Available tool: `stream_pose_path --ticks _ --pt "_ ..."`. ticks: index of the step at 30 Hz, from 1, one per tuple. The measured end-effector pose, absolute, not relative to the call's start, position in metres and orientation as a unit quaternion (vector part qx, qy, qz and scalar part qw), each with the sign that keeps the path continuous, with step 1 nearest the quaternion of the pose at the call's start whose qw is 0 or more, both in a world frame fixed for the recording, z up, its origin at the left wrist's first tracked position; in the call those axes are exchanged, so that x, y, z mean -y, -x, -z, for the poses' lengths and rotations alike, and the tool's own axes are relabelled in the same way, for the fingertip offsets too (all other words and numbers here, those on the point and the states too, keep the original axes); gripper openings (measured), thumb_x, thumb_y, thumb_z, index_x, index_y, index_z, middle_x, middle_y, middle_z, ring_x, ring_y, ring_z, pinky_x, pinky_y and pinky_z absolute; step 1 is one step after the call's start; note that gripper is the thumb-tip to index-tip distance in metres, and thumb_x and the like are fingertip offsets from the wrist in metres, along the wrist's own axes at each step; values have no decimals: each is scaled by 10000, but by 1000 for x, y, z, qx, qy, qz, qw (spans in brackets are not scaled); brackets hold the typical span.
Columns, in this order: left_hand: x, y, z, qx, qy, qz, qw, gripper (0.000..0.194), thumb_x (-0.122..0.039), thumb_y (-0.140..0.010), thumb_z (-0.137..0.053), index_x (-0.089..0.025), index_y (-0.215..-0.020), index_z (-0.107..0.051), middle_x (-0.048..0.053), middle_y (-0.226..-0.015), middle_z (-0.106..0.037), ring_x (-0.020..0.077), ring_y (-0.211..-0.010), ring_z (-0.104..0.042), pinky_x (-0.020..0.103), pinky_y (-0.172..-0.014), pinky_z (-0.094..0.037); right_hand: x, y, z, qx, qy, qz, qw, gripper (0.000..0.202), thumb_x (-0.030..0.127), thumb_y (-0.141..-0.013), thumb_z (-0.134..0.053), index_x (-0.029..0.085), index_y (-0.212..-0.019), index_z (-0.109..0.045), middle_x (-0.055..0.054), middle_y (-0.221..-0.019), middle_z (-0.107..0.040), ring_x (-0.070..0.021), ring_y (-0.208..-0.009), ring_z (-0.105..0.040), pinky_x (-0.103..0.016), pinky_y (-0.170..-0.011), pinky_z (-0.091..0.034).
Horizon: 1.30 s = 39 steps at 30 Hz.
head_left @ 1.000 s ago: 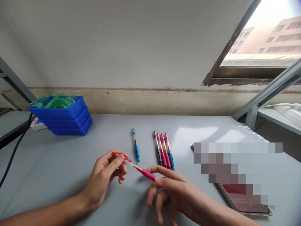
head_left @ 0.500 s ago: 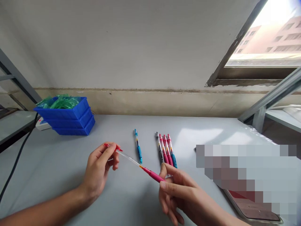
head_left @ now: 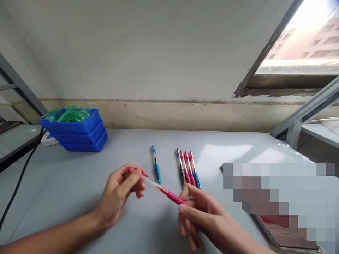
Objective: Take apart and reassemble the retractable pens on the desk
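Note:
My left hand pinches the red upper part of a pen, its clip end showing past the fingers. From it a thin clear tube, which looks like a refill, runs down into the pink pen grip. My right hand pinches the lower end of that grip between thumb and index finger. The pieces lie in one slanting line above the table. A blue pen lies beyond, between the hands. Past my right hand several pens lie side by side, with grey, pink and blue grips.
Stacked blue bins stand at the back left, green plastic bags in the top one. A phone-like device lies at right, beside a blurred patch. A black cable runs along the left edge of the grey table.
My left hand has moved right with the red upper part, closer to the pink grip. Less of the clear tube shows between them. My right hand is nearly still.

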<state>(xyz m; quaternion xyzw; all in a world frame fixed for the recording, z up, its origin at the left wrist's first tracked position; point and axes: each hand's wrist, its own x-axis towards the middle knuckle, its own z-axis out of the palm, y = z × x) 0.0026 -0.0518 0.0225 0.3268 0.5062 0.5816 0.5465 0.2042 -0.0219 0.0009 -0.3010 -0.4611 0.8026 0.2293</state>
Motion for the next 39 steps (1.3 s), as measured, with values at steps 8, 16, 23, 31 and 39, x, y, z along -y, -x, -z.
stream_pose_path --ticks 8,16,23,31,39 --pt "52 -8 -13 -484 -406 -504 589 232 -378 -704 -692 -155 -737 -633 -22 -552 -590 100 -503 -540 230 -516 -435 24 -203 0 518 382 -746 168 507 658 -813 -388 179 -669 -473 40 -395 -483 -32 -291 -321 -163 -320 -221" --pt "55 -9 -17 -519 -368 -534 558 247 -390 -678 -709 -157 -718 -636 -24 -555 -588 95 -508 -526 223 -514 -413 23 -204 1 576 382 -669 272 339 522 -785 -568 210 -801 -438 28 -625 -556 -42 -390 -394 -170 -362 -245" --pt "53 -9 -20 -514 -357 -532 571 236 -380 -686 -701 -155 -715 -638 -29 -549 -577 89 -504 -511 218 -508 -399 25 -204 1 610 383 -646 252 362 547 -828 -474 187 -866 -486 14 -637 -537 -57 -381 -422 -181 -349 -292" --pt "54 -10 -23 -529 -346 -536 560 256 -393 -666 -714 -153 -682 -626 -31 -530 -562 86 -486 -489 221 -498 -383 23 -207 -5 702 389 -562 200 378 510 -903 -310 204 -727 -445 29 -523 -441 -104 -425 -404 -241 -425 -309" --pt "54 -8 -19 -482 -399 -520 581 251 -403 -659 -726 -169 -721 -660 -49 -511 -499 82 -494 -424 217 -505 -347 23 -205 -2 640 335 -673 156 435 571 -872 -308 221 -620 -370 35 -483 -416 -86 -383 -324 -226 -390 -254"
